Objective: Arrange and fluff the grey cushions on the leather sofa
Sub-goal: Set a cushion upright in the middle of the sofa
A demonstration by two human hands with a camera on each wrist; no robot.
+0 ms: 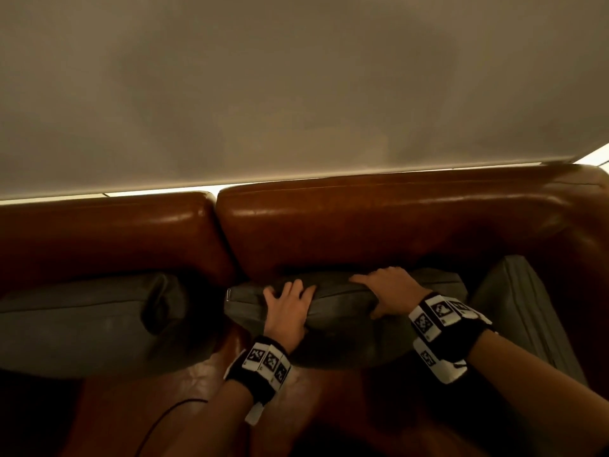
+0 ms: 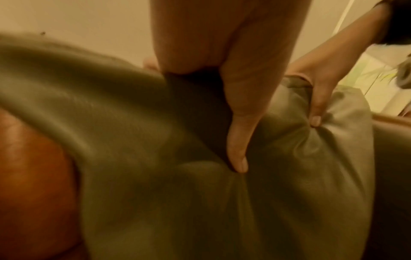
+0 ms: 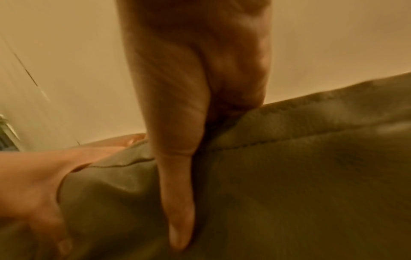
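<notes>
grey cushion (image 1: 342, 308), soft leathery, dented, l hand (image 1: 287, 308) & r hand (image 1: 389, 291) grip its top edge

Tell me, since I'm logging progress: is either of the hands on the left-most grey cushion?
No, both the left hand and right hand grip the middle cushion; the left cushion lies untouched.

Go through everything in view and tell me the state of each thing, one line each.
Middle cushion: upright against the sofa back, top edge gripped by both hands, fabric dented under the thumbs.
Left hand: grips the middle cushion's top edge.
Right hand: grips the same top edge, further right.
Left cushion: leaning on the sofa back, untouched, creased.
Right cushion: propped in the sofa corner, untouched.
Sofa: brown leather, glossy.
</notes>
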